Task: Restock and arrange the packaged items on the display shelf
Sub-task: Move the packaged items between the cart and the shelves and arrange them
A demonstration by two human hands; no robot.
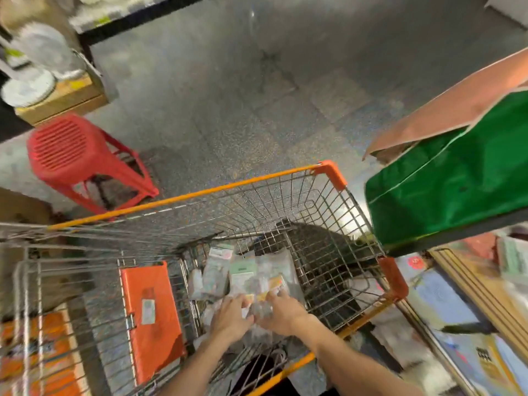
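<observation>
Hands: left hand (231,312) and right hand (284,311) both down on packets (243,274) inside the cart (200,193) (grip too blurred to tell).
Progress: likely early; packets unshelved.

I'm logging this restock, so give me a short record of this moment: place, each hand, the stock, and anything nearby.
place: shop floor, over a wire cart with an orange rim
left hand: inside the cart, on the packets
right hand: inside the cart, on the packets beside the left hand
grip: too blurred to tell
packets: loose pile on the cart's bottom, none on a shelf yet
stool: red plastic, on the floor left of the cart
</observation>
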